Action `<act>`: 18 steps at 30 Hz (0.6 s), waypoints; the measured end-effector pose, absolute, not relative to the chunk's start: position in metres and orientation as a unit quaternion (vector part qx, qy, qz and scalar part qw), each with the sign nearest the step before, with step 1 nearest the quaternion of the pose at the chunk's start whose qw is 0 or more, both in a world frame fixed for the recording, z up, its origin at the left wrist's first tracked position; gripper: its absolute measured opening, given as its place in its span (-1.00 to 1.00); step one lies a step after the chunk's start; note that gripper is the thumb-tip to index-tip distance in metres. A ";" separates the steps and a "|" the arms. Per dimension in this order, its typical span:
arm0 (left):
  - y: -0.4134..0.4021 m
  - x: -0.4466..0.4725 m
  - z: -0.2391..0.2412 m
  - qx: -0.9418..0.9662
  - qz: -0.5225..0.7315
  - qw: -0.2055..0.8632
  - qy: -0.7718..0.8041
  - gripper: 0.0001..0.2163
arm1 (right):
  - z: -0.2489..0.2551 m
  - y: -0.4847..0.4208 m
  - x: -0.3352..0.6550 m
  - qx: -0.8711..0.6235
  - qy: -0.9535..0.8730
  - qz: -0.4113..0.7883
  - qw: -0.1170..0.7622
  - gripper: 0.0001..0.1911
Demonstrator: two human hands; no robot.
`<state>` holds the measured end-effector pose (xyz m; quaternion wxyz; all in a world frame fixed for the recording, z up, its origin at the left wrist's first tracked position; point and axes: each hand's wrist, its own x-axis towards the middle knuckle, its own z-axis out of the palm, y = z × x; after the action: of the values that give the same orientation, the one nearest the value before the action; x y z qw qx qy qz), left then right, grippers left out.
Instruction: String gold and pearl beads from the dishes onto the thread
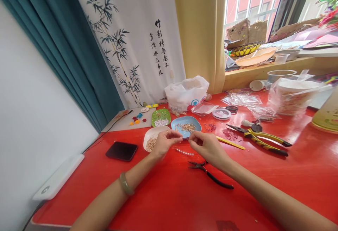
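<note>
Passing, from the left, a black phone (121, 151) and a white dish (153, 137) of beads; pinching one end of the pearl strand (183, 152) in the left hand (164, 143), fingertips closed on its thread; draping the beaded stretch onto the red table (169, 195), near the blue dish (186, 127); pinching the other end in the right hand (208, 147). Judging it light, limp, slippery, best gripped at bare thread; running left-right, pointing neither way.

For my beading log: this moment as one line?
left hand: fingertips pinched | right hand: fingertips pinched, meeting left | pearl strand: beneath both hands | black pliers: lying untouched on red table
</note>
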<state>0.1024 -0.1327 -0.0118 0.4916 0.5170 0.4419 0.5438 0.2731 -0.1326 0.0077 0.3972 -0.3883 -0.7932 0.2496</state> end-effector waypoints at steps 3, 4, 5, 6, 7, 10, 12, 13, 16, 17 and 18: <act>-0.133 0.103 -0.012 0.519 0.547 0.485 0.443 -0.82 | 0.008 -0.133 0.273 -0.390 -0.793 0.241 0.401 -0.86; -0.133 0.102 -0.012 0.519 0.548 0.484 0.443 -0.82 | 0.008 -0.134 0.273 -0.391 -0.793 0.239 0.401 -0.86; -0.133 0.102 -0.012 0.520 0.547 0.483 0.444 -0.82 | 0.008 -0.134 0.273 -0.392 -0.793 0.238 0.401 -0.86; -0.132 0.102 -0.012 0.522 0.547 0.481 0.444 -0.82 | 0.008 -0.134 0.273 -0.392 -0.794 0.236 0.400 -0.86; -0.132 0.102 -0.012 0.525 0.546 0.479 0.444 -0.82 | 0.008 -0.133 0.273 -0.394 -0.795 0.234 0.399 -0.86; -0.132 0.101 -0.013 0.538 0.543 0.465 0.446 -0.83 | 0.008 -0.133 0.273 -0.394 -0.799 0.229 0.392 -0.86; -0.132 0.101 -0.014 0.548 0.540 0.451 0.453 -0.83 | 0.007 -0.133 0.273 -0.395 -0.802 0.224 0.389 -0.87; -0.132 0.101 -0.014 0.554 0.538 0.443 0.456 -0.84 | 0.007 -0.133 0.273 -0.396 -0.802 0.220 0.388 -0.87; -0.133 0.101 -0.012 0.577 0.531 0.416 0.460 -0.85 | 0.007 -0.134 0.273 -0.397 -0.807 0.207 0.385 -0.87; -0.133 0.100 -0.011 0.586 0.528 0.407 0.460 -0.85 | 0.006 -0.134 0.273 -0.395 -0.809 0.205 0.384 -0.87; -0.134 0.100 -0.011 0.595 0.524 0.397 0.461 -0.85 | 0.006 -0.134 0.273 -0.393 -0.812 0.203 0.382 -0.87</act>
<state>0.1003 -0.1339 -0.0106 0.3971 0.5953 0.4613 0.5245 0.2729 -0.1339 0.0062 0.3816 -0.3928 -0.8117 0.2030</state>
